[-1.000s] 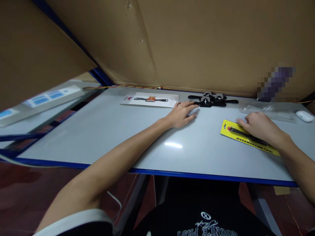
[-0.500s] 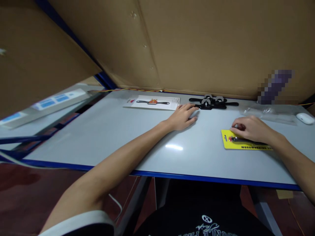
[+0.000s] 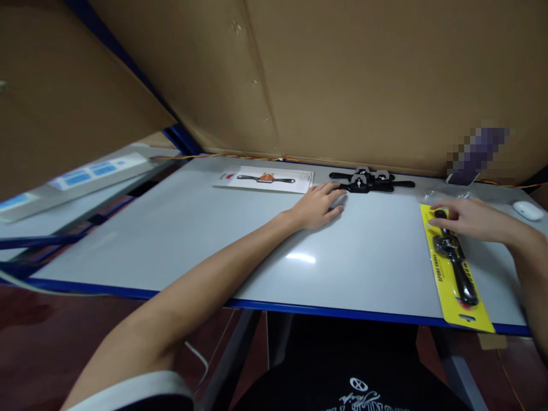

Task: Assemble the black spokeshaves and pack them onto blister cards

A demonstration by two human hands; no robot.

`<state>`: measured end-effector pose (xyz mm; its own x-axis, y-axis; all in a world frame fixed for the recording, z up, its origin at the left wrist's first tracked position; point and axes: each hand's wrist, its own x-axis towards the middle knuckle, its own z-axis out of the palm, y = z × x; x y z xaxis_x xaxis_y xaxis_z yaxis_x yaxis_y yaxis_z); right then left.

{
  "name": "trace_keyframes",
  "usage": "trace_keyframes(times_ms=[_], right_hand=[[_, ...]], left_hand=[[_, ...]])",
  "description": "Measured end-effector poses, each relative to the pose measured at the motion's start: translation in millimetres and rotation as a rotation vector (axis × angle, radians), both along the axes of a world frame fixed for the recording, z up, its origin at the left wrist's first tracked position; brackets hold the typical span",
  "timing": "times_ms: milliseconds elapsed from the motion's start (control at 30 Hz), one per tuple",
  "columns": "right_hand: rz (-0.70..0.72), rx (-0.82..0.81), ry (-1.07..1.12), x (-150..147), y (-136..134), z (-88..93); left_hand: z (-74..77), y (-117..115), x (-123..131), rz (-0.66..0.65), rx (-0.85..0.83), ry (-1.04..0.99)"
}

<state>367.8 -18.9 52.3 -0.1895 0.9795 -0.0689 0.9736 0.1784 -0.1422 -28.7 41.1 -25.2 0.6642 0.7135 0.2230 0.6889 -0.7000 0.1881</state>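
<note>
Basically, far L: strip (image 3: 77,181), off the table's (image 3: 368,257) left side, no chg. Next, card (image 3: 263,181), flat near the back, pic up, same spot as 1 s ago. L hand (image 3: 319,206) just right of it, palm down, fingers loose, tips at a handle end of the tools (image 3: 362,185), hasn't shifted either; no grasp there AFAICT. Tools = small black pile, no pkg.

Big chg is on the R: pack (image 3: 457,268), yellow w/ a black tool under clear plastic, lay crosswise 0.5 s ago; now it's swung to point at the person, hang hole at the near end, which covers the table's front edge. Can't tell if that end's raised. R hand (image 3: 475,218) is at the far end, fingers bent over it; firm pinch or light contact, can't tell. Upshot: face is up, "SPOKE SHAVE" showing, prob. easy to inspect. Far R: case (image 3: 528,210), untouched.
</note>
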Motion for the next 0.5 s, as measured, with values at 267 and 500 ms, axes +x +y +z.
trace_keyframes(times_ms=[267,500], right_hand=[[0.001,-0.330,0.268,-12,-11,-9.5],[-0.196,-0.436,0.787,-58,-15,-30.9]], left_hand=[[0.2,0,0,-0.007,0.025,0.028],[-0.7,2,-1,-0.010,0.035,0.042]])
